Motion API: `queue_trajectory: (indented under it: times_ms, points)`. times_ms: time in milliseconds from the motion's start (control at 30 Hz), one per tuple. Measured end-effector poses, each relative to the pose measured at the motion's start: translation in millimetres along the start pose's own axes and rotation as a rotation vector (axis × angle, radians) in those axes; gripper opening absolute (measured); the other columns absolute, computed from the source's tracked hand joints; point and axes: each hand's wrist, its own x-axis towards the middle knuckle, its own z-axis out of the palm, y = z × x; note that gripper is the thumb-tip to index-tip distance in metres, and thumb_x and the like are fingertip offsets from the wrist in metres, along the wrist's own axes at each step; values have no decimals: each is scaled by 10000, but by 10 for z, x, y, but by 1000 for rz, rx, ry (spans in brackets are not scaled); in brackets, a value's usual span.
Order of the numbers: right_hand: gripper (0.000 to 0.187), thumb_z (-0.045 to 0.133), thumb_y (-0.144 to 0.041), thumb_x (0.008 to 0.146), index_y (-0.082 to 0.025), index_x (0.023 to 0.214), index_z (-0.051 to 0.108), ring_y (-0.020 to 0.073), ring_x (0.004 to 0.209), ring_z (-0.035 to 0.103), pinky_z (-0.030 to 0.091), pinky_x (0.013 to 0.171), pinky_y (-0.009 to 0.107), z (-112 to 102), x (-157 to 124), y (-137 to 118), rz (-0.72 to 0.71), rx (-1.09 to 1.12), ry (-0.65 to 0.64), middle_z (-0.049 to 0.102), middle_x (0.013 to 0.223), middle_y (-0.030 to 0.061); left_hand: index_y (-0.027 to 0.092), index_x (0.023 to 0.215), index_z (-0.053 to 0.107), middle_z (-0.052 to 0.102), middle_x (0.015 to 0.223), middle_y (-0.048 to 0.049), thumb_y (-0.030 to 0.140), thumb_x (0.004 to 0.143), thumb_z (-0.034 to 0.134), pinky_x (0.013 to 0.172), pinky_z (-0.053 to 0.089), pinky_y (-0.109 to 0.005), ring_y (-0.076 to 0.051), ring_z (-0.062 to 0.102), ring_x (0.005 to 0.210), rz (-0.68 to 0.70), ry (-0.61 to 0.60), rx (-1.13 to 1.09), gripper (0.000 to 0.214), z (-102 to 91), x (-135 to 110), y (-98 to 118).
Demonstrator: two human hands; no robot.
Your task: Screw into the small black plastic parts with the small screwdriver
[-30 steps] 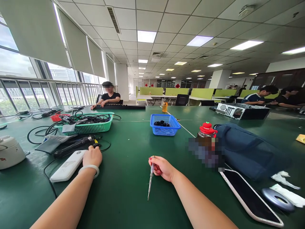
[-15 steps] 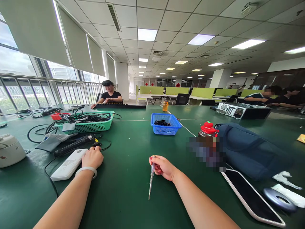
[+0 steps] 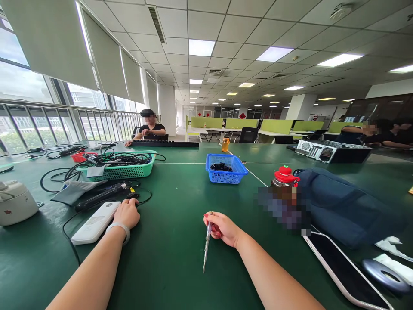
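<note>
Beside a white power bank [image 3: 96, 224], my left hand [image 3: 127, 214] rests palm down on the green table [image 3: 171, 241]. Its fingers are curled in, their tips hidden, and I see nothing held in them. Just past the knuckles lie a black cable end [image 3: 132, 195] and a dark tube-shaped tool [image 3: 101, 197]. A slim screwdriver [image 3: 206, 247] with a clear handle is pinched between the thumb and fingers of my right hand [image 3: 222, 228]. Its thin metal shaft points down and toward me, over the table.
A green basket of cables [image 3: 129, 170] stands at left, a blue basket [image 3: 226, 176] with small black parts ahead. To the right are a red-lidded jar [image 3: 285, 174], a dark blue bag [image 3: 342, 206] and a phone [image 3: 348, 267]. Another person [image 3: 150, 127] sits across the table.
The whole view has shifted slightly, so things appear a little further right. Both hands keep their places, with the screwdriver still in my right hand.
</note>
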Motion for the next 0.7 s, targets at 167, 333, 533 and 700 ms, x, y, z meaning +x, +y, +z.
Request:
queue_trajectory:
  times_ms: [167, 333, 533, 700]
  points:
    - [271, 663, -389, 718, -170, 656, 517, 26, 368, 226, 125, 409, 213, -17, 14, 20, 1, -7, -9, 339, 452, -98, 162, 1205, 562, 484, 1304, -161, 102, 755, 417, 919, 444, -428, -326, 505, 1182, -23, -7, -29, 477, -7, -7, 25]
    - [261, 655, -382, 728, -169, 660, 520, 27, 370, 227, 130, 412, 213, -33, 26, 38, -2, -6, -16, 343, 459, -95, 149, 1214, 567, 505, 1279, -167, 88, 742, 437, 932, 441, -402, -305, 529, 1154, 11, 23, 11, 493, 1, -7, 10]
    - [248, 651, -374, 726, -169, 662, 528, 29, 373, 232, 128, 412, 214, -45, 32, 46, -4, 4, -13, 350, 466, -91, 173, 1208, 594, 538, 1226, -151, 140, 776, 493, 965, 425, -354, -261, 587, 1074, 74, 47, 39, 445, -21, 8, -57]
    - [261, 657, -387, 718, -170, 660, 525, 30, 373, 239, 134, 412, 211, -49, 26, 36, 7, 13, -8, 349, 464, -91, 215, 1215, 601, 568, 1211, -131, 179, 802, 507, 906, 462, -351, -262, 609, 1039, 64, 6, 33, 425, -70, -6, -69]
